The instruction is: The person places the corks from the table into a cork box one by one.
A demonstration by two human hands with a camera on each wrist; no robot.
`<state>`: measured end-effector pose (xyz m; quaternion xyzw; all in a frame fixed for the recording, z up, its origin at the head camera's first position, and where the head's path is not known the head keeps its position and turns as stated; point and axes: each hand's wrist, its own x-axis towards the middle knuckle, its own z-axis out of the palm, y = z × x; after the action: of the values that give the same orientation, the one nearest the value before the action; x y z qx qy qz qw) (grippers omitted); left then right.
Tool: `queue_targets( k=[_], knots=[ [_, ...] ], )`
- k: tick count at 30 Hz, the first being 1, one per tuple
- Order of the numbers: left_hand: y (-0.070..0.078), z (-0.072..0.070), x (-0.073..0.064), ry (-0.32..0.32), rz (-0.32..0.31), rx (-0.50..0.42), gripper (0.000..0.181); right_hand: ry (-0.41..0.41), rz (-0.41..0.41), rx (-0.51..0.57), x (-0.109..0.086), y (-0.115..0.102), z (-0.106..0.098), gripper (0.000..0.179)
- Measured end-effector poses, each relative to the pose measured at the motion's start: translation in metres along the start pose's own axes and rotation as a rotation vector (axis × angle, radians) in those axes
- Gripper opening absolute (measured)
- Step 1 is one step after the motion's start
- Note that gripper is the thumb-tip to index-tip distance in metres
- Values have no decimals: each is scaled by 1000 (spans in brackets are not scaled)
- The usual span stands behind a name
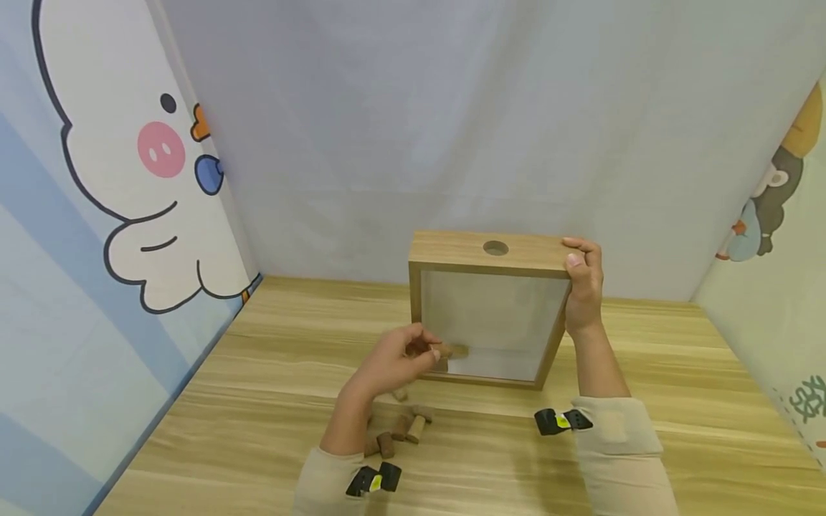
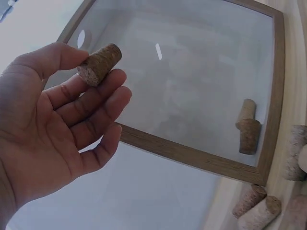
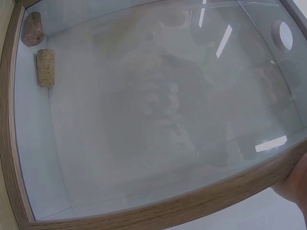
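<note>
My left hand (image 1: 393, 362) pinches a brown cork (image 2: 100, 64) between thumb and fingers, in front of the glass of a wooden shadow box (image 1: 452, 249). The other fingers are loosely spread below the cork in the left wrist view. The box stands upright on the table, with a round hole (image 1: 495, 248) in its top side. At its upper right corner my right hand (image 1: 585, 287) grips the frame, thumb on the top. Behind the glass, at the bottom, lie a darker cork (image 3: 33, 29) and a lighter cork (image 3: 45, 68).
Several loose corks (image 1: 416, 428) lie on the wood-grain table (image 1: 290, 358), in front of the box and beside my left forearm. A pale curtain (image 1: 335, 143) hangs close behind the box. Cloths with printed cartoon figures hang at left and right.
</note>
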<state>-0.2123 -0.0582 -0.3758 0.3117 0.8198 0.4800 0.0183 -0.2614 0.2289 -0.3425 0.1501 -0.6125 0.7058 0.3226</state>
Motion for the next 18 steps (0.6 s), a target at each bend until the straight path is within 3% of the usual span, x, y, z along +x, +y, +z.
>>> queue_targets(
  k=[11, 13, 15, 18],
  knots=[
    [22, -10, 18, -7, 146, -33, 31, 6, 11, 5, 2, 0, 0, 28],
    [36, -15, 19, -24, 178, -31, 32, 6, 9, 9, 2, 1, 0, 28],
    [39, -18, 22, -37, 216, -22, 32, 6, 7, 10, 1, 1, 0, 28],
    [43, -21, 26, -30, 232, -8, 31, 6, 6, 11, 0, 2, 0, 28]
  ],
)
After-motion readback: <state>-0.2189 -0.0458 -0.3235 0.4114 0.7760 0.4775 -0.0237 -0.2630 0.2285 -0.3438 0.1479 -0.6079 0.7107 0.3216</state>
